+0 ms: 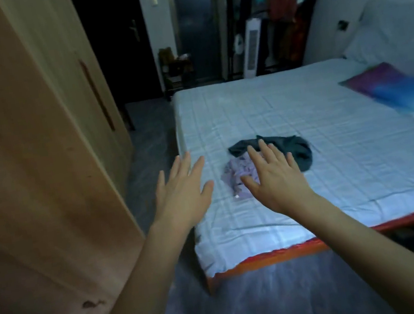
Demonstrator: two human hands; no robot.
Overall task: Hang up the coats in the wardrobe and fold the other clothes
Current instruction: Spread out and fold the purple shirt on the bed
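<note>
Hiding part of lilac garment [236, 179]: right hand [274, 178].

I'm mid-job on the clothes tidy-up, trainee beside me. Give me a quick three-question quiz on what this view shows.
1. True or false: the left hand is holding a garment.
2. Which garment shows just left of the right hand? A) lilac B) red C) white
3. Fill in: the dark green garment lies on the ____.

Key: 1 false, both hands are open and empty. 2 A, crumpled, touching the green one. 3 bed.
</note>
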